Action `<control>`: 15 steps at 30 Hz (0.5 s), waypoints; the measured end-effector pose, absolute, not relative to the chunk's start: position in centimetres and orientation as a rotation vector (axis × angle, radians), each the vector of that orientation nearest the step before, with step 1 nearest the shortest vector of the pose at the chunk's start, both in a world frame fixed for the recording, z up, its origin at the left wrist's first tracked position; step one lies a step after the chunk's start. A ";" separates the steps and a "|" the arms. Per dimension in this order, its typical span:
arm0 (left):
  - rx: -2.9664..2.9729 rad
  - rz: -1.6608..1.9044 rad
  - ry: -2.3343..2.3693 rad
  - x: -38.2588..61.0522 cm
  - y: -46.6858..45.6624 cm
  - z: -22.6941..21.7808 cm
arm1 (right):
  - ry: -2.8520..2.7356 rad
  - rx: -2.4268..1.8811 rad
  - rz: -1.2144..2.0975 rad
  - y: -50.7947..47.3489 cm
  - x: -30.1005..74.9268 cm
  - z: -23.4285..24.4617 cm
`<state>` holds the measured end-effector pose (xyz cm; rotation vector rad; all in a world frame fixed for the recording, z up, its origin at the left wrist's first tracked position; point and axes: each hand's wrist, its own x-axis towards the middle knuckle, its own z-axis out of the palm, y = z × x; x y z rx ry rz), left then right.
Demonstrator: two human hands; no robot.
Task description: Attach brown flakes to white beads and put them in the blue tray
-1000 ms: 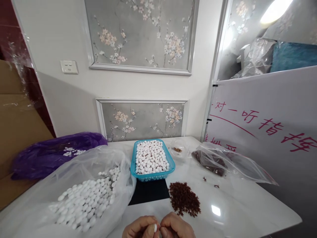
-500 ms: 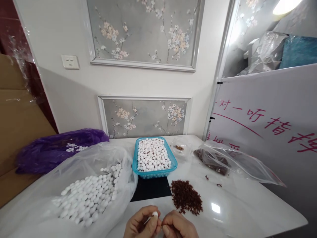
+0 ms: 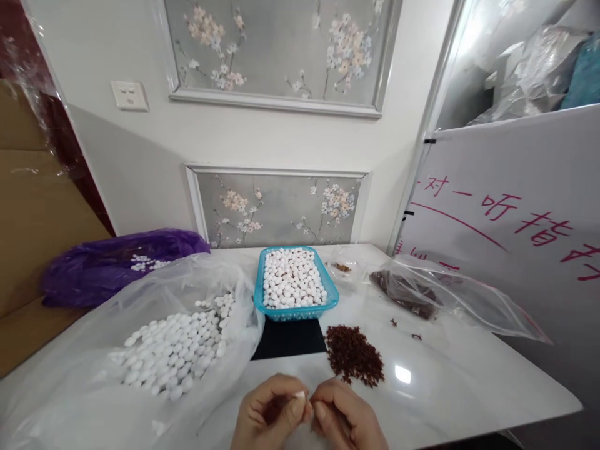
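Observation:
A small white ball shows between the thumb and fingers of my left hand, which is closed on it above the front of the table. Right beside it, the fingertips of my right hand are pinched together close to the ball. Whatever they hold is too small to make out. Just beyond my right hand lies a loose pile of small dark reddish-brown pieces. Farther back, a blue plastic basket is full of white balls with brown bits among them. On the left, a clear plastic bag lies open with many white balls inside.
A black mat lies in front of the basket. Behind the clear bag is a purple bag. Toward the right are a zip bag with brown contents, a small clear bag and two stray brown pieces. A wall borders the table's back.
The camera view has tilted down slightly and shifted. My hands stay together, and the white ball is now more covered by my left fingers.

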<state>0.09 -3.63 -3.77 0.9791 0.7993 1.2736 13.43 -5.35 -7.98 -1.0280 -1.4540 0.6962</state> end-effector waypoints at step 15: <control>1.402 1.282 0.944 0.0 -5.2 -0.3 | -1.316 -1.079 0.715 -7.8 13.2 -1.8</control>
